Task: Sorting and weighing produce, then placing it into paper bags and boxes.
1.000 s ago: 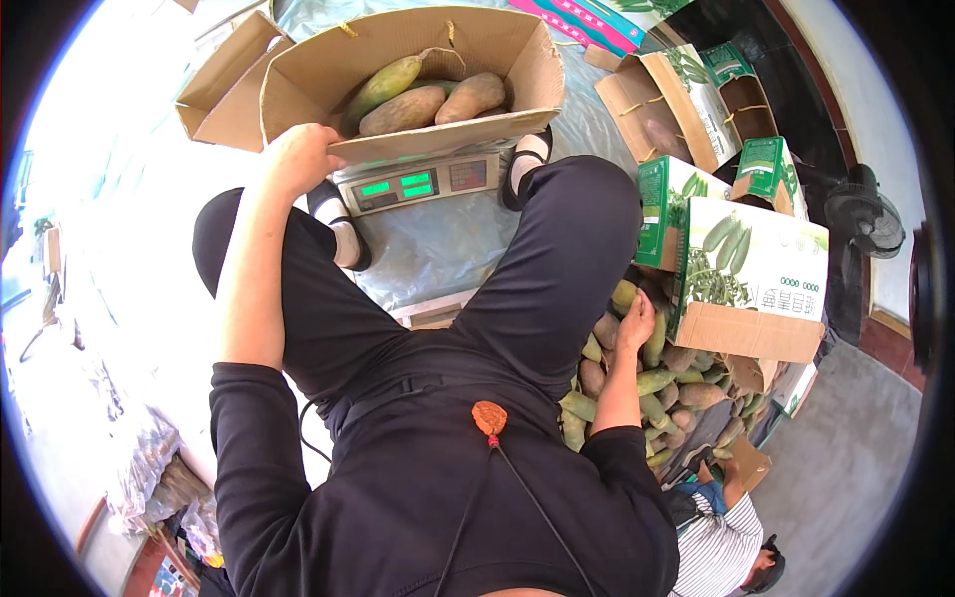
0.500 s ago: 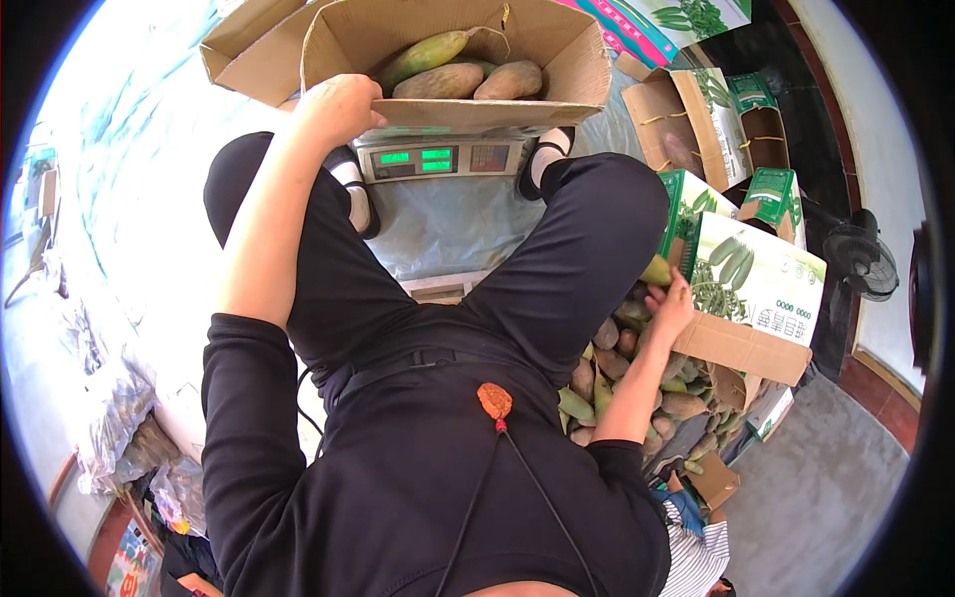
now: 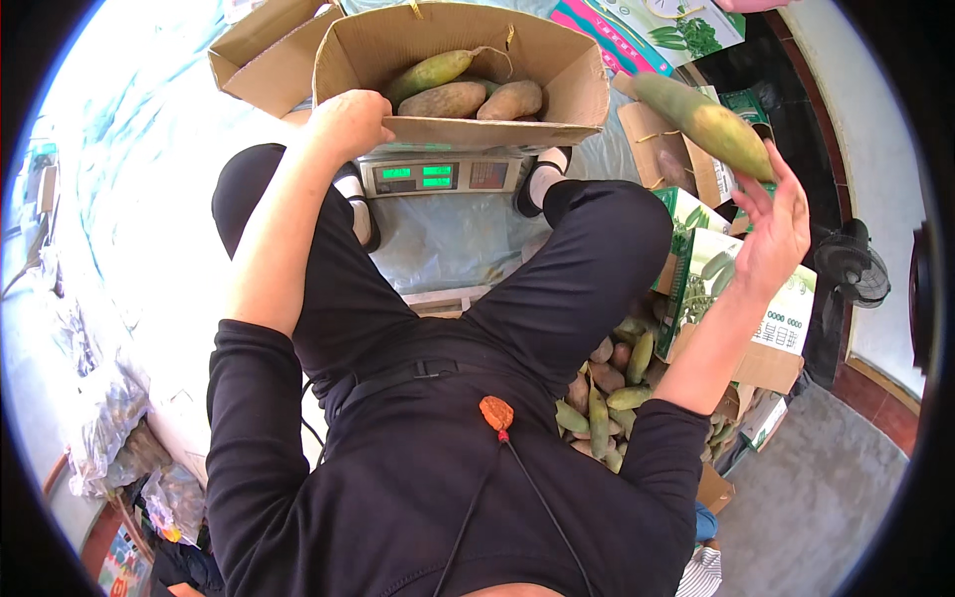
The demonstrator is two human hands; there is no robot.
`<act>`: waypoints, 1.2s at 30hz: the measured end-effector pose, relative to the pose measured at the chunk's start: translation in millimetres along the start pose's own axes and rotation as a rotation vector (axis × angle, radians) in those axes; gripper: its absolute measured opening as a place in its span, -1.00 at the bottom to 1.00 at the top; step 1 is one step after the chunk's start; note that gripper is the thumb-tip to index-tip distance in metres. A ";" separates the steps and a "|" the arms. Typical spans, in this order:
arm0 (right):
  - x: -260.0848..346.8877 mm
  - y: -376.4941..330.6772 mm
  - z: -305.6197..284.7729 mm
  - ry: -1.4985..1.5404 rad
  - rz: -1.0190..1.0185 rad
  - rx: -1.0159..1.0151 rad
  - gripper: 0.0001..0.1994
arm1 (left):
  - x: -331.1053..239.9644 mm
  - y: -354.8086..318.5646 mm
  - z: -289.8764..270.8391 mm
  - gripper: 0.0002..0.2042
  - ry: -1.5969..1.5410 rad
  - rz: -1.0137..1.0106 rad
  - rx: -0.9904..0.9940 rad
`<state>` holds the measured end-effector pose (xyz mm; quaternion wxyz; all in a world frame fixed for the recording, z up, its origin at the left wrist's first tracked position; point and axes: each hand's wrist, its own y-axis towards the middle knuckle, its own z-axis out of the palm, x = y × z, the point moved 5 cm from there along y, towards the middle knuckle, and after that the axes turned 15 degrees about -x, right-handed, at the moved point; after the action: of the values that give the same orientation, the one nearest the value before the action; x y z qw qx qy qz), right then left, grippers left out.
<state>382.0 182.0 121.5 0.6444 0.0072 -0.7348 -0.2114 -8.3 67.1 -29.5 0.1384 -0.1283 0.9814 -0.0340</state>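
My left hand [image 3: 348, 121] grips the front rim of an open brown carton [image 3: 562, 70]. The carton stands on a digital scale [image 3: 438, 177] between my feet and holds three long green and tan fruits [image 3: 448, 98]. My right hand [image 3: 774, 234] is raised at the right with its fingers spread. A long green-yellow fruit [image 3: 706, 124] lies right at its fingertips, slanting up toward the carton. Whether the fingers grip it I cannot tell. A pile of the same fruits [image 3: 607, 398] lies by my right thigh.
Green-and-white printed cartons [image 3: 741, 294] stand to the right of the pile, with open brown cartons [image 3: 657, 139] behind them. Another brown carton [image 3: 264, 50] sits at the back left. A black fan [image 3: 856, 274] stands at the far right. Plastic bags [image 3: 109, 428] lie at the left.
My right hand has come up from the fruit pile to the right of the carton, with a long fruit at its fingertips. The left hand stays on the carton's rim.
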 end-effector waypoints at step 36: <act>-165.9 36.8 134.8 -0.414 0.393 0.470 -0.63 | 3.1 -0.3 -7.0 -0.61 -0.175 -0.055 -0.073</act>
<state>291.6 303.1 -34.1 0.4910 -0.0291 -0.8656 0.0940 -13.0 66.2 -23.6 0.2177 -0.1628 0.9623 0.0094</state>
